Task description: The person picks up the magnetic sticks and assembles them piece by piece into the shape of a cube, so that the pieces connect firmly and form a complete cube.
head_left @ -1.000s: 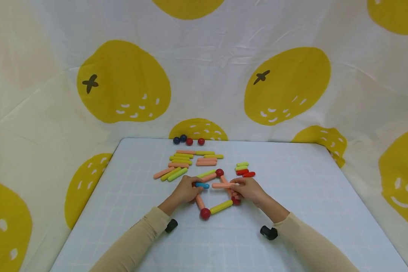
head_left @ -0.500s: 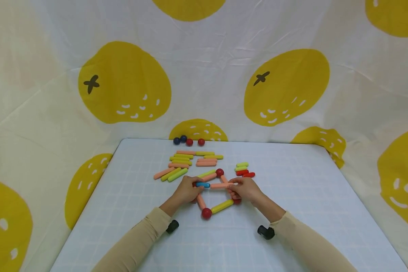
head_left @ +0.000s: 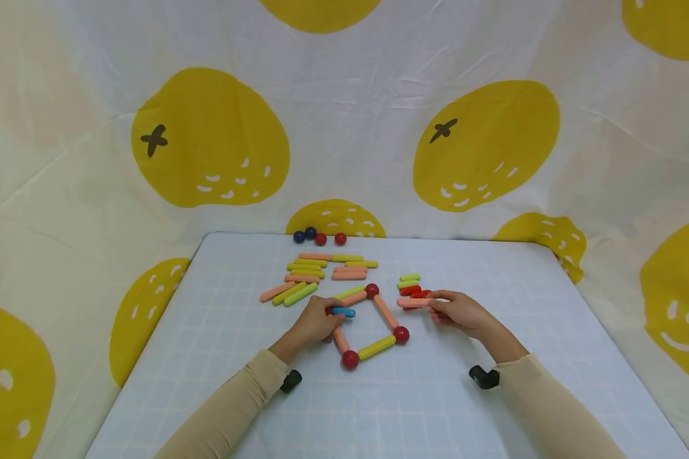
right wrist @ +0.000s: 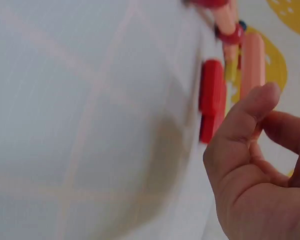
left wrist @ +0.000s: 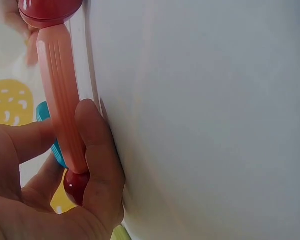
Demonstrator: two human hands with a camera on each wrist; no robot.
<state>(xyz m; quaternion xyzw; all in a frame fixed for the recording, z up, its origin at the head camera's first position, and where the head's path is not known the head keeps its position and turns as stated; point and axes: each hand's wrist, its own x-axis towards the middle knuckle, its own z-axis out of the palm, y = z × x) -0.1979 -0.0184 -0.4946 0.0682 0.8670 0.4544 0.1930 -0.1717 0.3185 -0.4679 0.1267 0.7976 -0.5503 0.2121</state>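
A four-sided figure of rods and red balls lies on the table in the head view. Its front corner is a red ball, joined by a yellow rod to another red ball. At the left corner, my left hand grips a short blue rod beside a red ball; its fingers partly cover both. In the left wrist view, a finger lies along a salmon rod of the figure. Right of the figure, my right hand pinches one end of a loose salmon rod.
Short red rods and light green rods lie just behind the right hand's salmon rod. Several yellow, green and salmon rods are grouped behind the left hand. Dark blue balls and red balls line the table's back edge.
My right hand first brought the salmon rod left to the blue rod's tip, then carried it right and slightly back, beside the short red rods. My left hand has stayed in place.
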